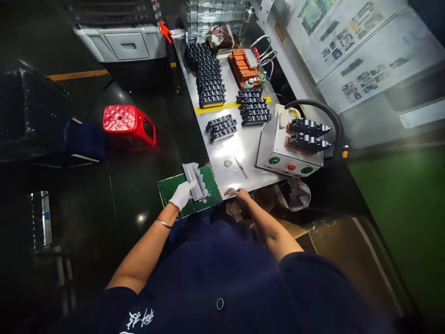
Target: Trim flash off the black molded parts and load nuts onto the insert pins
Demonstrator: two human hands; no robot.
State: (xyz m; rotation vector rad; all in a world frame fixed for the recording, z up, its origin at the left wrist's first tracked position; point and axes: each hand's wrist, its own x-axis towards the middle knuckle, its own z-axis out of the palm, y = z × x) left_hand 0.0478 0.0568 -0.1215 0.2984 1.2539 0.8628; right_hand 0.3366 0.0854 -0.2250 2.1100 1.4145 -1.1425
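My left hand [181,195], in a white glove, is closed on a long grey part with a scalloped edge [195,182]. That part is over a green board [170,194] with white marks, at the table's left front corner. My bare right hand [242,194] is at the table's front edge. Its fingers are pinched at a thin greyish piece [230,191], whose kind is not clear. Farther in on the metal table lie a small pale lump [227,163] and a slim pen-like tool [241,168].
Black ribbed parts stand in rows [210,76], with smaller groups [253,106] [221,128] nearer. A grey box with buttons [292,153] carries two black parts [309,134]. Behind is an orange fixture with hoses [243,65]. A red stool [121,120] stands left on the floor.
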